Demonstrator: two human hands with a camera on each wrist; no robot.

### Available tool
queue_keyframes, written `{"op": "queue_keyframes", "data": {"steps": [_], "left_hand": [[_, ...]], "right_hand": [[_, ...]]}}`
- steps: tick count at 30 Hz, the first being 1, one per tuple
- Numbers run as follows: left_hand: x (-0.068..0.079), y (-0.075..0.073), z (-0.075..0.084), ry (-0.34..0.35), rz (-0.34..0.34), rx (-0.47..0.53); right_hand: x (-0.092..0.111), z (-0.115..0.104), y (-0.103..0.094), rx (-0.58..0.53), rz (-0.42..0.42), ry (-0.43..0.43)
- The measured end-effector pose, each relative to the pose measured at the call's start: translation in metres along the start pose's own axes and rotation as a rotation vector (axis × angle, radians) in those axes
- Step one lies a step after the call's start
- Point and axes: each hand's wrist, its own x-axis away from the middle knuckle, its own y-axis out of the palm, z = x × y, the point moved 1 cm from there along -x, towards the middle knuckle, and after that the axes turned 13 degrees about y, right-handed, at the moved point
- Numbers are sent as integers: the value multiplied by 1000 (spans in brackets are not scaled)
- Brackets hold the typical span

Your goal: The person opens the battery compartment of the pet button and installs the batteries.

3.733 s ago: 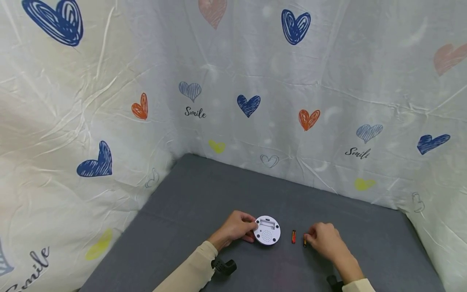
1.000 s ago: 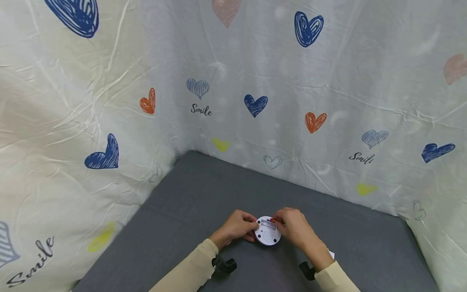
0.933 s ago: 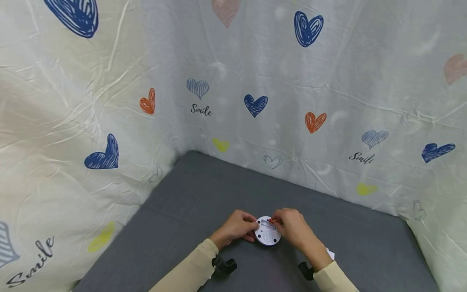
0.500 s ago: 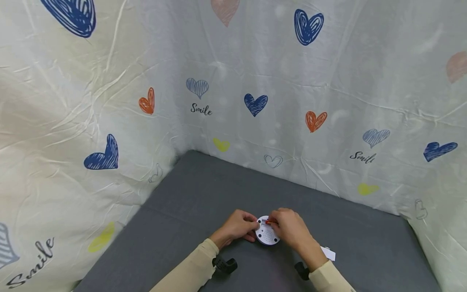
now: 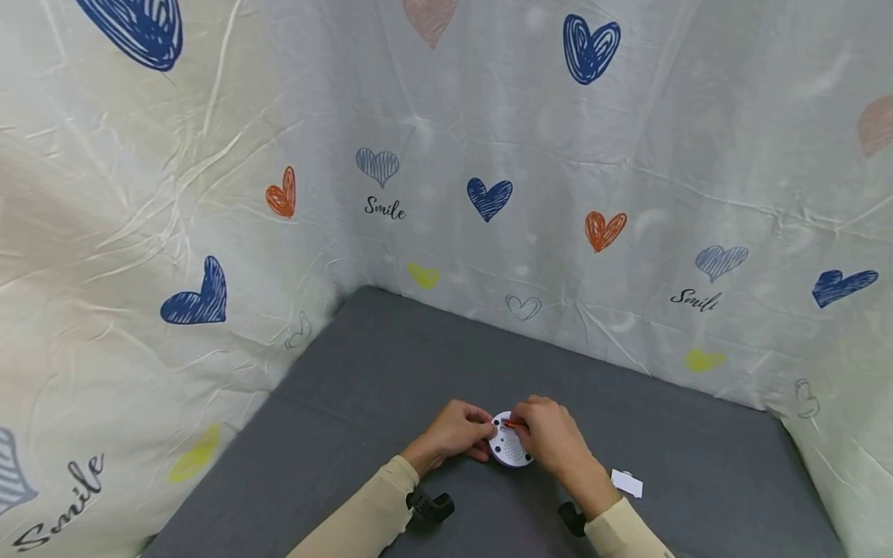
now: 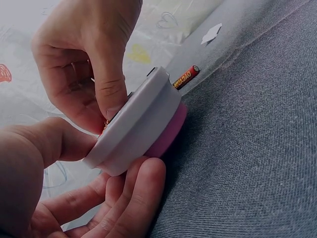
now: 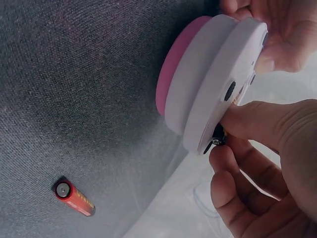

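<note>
A round white device (image 5: 510,451) with a pink underside (image 7: 182,62) sits with its speaker holes and battery compartment facing up. My left hand (image 5: 456,431) grips its left edge, thumb on top and fingers below. Between the thumb and fingers of my right hand (image 5: 553,434), a small red and black battery (image 5: 514,424) is pinched at the compartment; most of it is covered by the fingers in the wrist views. A second battery (image 7: 77,199) lies on the table, seen in both wrist views and hidden behind my right hand in the head view.
A small white rectangular piece (image 5: 627,483) with a tab lies to the right of my right forearm. Grey cloth covers the table (image 5: 418,349). A white curtain (image 5: 446,116) printed with hearts hangs along the back and sides.
My right hand has come from the batteries on the table over to the device, bringing one battery, then shifted slightly left. The white piece has emerged from behind the forearm. My left hand has stayed.
</note>
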Motion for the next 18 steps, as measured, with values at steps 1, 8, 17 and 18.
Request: {"op": "queue_keyframes", "data": {"steps": [1,8,17,18], "left_hand": [[0,0,0,1,-1,-1],[-1,0,-1,-8,-8,4],[-2,1,-2,-10,-2,14],[-2,1,-2,-11,-1,14]], "right_hand": [[0,0,0,-7,2,0],[2,8,-6,-74,-19,47],[4,24,-29,-150,-124,252],[4,26,-31,-154,-141,270]]}}
